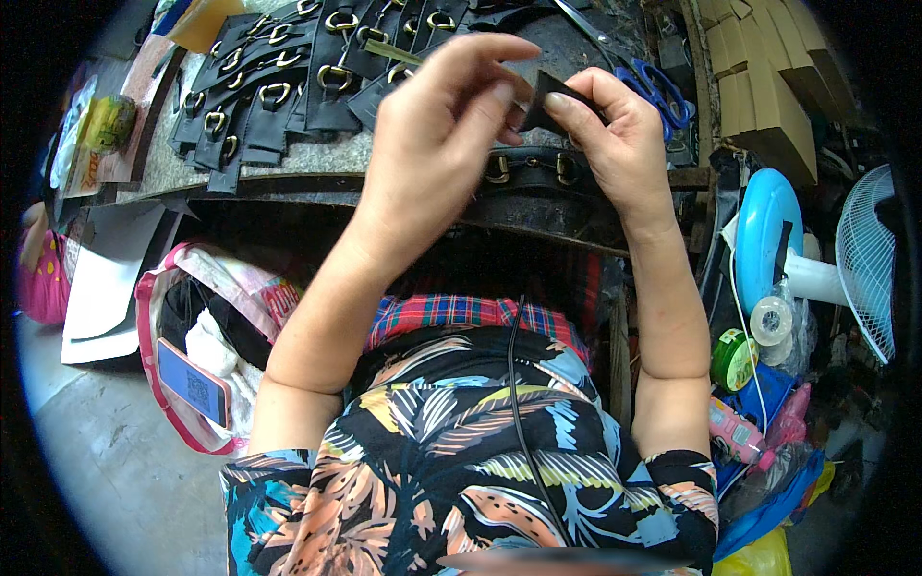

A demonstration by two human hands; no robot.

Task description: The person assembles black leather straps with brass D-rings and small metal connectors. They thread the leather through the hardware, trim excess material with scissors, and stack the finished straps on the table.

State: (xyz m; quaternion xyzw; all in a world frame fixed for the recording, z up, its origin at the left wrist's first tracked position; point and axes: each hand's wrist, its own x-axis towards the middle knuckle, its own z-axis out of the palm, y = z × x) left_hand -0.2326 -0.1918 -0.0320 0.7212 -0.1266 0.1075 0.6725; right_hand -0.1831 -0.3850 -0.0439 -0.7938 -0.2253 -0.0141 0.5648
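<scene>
Between the thumb and fingers of my right hand (pixel 615 130) is the end of a black strap piece (pixel 547 94), pinched and held up above the table's near edge. Close by on its left is my left hand (pixel 442 120), slightly blurred, its index finger stretched out and the other fingers loosely bent beside the strap. Whether those fingertips touch it is hard to see. Below both hands a black strap with brass-coloured fittings (pixel 531 169) lies along the table edge; I cannot tell if it joins the held piece. Several black straps with brass-coloured rings (pixel 274 94) lie in overlapping rows at the left.
Blue-handled scissors (pixel 663 96) lie right of my right hand. Cardboard pieces (pixel 768 86) stand at the far right, above a blue and white fan (pixel 773 235). At lower left a bag with a pink rim (pixel 149 336) holds a phone (pixel 195 382). A black cord (pixel 516 384) runs down my front.
</scene>
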